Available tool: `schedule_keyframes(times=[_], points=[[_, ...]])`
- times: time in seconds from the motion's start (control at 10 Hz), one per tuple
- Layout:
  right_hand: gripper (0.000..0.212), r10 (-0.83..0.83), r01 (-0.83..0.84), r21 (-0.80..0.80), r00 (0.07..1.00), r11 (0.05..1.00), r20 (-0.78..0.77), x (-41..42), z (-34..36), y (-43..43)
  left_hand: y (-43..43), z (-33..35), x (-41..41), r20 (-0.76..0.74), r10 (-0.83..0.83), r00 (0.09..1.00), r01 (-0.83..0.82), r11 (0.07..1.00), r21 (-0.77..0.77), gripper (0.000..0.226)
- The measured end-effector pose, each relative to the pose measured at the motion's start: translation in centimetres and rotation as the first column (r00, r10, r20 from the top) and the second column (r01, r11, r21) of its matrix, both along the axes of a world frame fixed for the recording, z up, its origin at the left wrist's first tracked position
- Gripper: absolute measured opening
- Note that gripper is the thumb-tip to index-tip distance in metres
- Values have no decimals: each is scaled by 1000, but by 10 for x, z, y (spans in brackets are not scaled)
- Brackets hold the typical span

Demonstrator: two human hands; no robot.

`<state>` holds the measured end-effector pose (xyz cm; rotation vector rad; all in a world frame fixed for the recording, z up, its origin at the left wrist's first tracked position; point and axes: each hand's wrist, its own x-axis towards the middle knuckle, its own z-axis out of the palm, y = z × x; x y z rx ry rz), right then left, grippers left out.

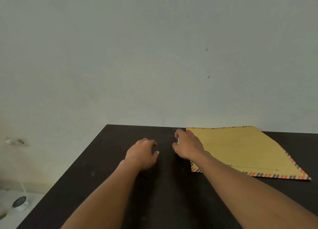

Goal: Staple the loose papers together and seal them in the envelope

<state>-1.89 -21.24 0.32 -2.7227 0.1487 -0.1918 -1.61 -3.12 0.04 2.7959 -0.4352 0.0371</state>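
A yellow envelope (240, 149) with an orange-and-black striped border is lying on the dark table (103, 185) at 2 o'clock. The right hand (188, 145) is pinching something small, unidentifiable; the left hand (143, 153) is hovering loosely curled, holding nothing.

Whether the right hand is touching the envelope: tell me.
Cannot tell. In the head view the right hand and wrist overlap the envelope's left edge, but one angle does not show whether they rest on it or hover above.
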Motion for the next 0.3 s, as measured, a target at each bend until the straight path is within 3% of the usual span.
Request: schedule_keyframes(times=[0.3], points=[[58, -43, 39, -199, 999, 979, -13, 15, -35, 7, -1, -28, 21, -24, -10, 1000, 11, 998, 62, 45]])
